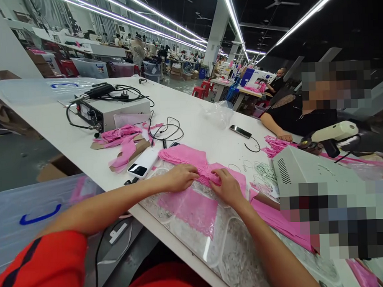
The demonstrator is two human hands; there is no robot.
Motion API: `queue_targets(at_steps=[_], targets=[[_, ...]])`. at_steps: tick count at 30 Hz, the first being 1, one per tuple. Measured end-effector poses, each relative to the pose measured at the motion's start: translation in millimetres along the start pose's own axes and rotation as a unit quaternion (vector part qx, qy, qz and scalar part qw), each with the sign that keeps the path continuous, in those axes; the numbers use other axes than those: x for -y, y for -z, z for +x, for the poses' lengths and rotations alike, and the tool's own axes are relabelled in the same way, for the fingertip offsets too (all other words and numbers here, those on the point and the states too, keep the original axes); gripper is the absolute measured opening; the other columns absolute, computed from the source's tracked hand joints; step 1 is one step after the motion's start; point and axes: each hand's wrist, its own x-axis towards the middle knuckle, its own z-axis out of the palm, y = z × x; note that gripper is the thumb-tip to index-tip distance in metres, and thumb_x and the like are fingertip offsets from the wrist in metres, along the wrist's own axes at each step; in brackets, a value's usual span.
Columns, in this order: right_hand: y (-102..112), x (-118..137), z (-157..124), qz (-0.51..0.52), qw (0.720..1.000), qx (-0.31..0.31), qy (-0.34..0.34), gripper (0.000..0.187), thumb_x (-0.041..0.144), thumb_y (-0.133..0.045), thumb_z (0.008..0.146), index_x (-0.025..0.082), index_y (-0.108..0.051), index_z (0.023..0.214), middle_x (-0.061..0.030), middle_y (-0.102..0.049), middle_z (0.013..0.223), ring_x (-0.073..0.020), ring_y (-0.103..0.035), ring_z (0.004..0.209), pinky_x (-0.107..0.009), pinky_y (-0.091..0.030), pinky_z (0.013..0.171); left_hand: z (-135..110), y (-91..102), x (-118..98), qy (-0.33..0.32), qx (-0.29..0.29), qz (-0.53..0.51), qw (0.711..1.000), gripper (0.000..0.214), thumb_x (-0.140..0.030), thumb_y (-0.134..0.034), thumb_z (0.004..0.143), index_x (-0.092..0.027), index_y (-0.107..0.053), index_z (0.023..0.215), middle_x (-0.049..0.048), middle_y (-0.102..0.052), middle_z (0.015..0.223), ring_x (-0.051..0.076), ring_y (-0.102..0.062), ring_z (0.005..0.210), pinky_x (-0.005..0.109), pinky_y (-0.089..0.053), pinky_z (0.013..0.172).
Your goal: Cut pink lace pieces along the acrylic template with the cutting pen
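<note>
A stack of thin pink fabric pieces (187, 156) lies on the table in front of me, gathered narrow at its middle. My left hand (182, 177) is closed on the near edge of that gathered middle, fingers curled in. On the other side my right hand (227, 187) pinches the same fabric, its thumb and fingers bent over the edge. Closer to me, a flat pink sheet (194, 210) lies on or under a clear plastic mat (210, 247). My fingertips partly hide the fabric between them.
Left of the stack are a white power bank (145, 162), pink scraps (124, 137) and a grey box (124, 110) with cables. At right stand a pale machine housing (314, 168), folded pink cloth (282, 224) and green cord (265, 171). A phone (240, 131) lies near a seated person (291, 110).
</note>
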Motion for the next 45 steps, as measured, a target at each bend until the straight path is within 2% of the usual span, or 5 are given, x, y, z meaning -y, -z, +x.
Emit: queue_targets(at_steps=[12,28,35,41,45], targets=[[5,-13,14,0.105,0.990,-0.034,-0.093,0.032,0.046,-0.053,0.079,0.020,-0.070,0.071,-0.0039,-0.071,0.070,-0.0202,-0.064,0.067,-0.031,-0.049,0.065,33,-15.5,-17,0.097,-0.014,-0.027,0.995,0.020,-0.023,-0.055,0.094,-0.017,-0.074,0.092,0.0072,-0.067,0.100,0.020,-0.061,0.096,0.030,-0.047,0.086],[57,21,-3,0.193,0.930,-0.261,-0.171,0.020,0.039,-0.062,0.067,0.020,-0.057,0.069,-0.0015,-0.065,0.061,-0.0166,-0.064,0.056,-0.028,-0.051,0.057,95,-35.3,-107,0.244,-0.058,-0.023,0.968,0.038,-0.044,-0.057,0.089,-0.011,-0.064,0.110,0.0140,-0.061,0.107,0.031,-0.057,0.106,0.045,-0.044,0.091],[98,19,-93,0.172,0.895,-0.332,-0.244,0.018,0.038,-0.058,0.071,0.020,-0.053,0.066,-0.0001,-0.062,0.058,-0.0150,-0.062,0.054,-0.026,-0.051,0.055,77,-36.9,-126,0.086,0.002,-0.031,0.996,0.014,-0.021,-0.060,0.084,-0.015,-0.067,0.095,0.0108,-0.064,0.103,0.029,-0.056,0.103,0.046,-0.041,0.092],[97,3,-225,-0.005,0.916,-0.177,-0.360,0.027,0.040,-0.055,0.076,0.022,-0.050,0.056,0.0021,-0.053,0.047,-0.0133,-0.050,0.043,-0.026,-0.038,0.046,25,-44.6,-138,-0.130,0.088,-0.057,0.986,0.010,-0.016,-0.061,0.075,-0.017,-0.068,0.082,0.0064,-0.067,0.094,0.022,-0.059,0.090,0.046,-0.035,0.105],[98,8,-248,-0.099,0.922,-0.149,-0.342,0.027,0.047,-0.057,0.080,0.021,-0.058,0.072,0.0010,-0.059,0.059,-0.0137,-0.055,0.050,-0.026,-0.041,0.052,23,-42.6,-140,-0.189,0.042,-0.093,0.977,0.025,-0.018,-0.056,0.078,-0.017,-0.067,0.101,0.0082,-0.065,0.106,0.021,-0.060,0.095,0.047,-0.034,0.107]])
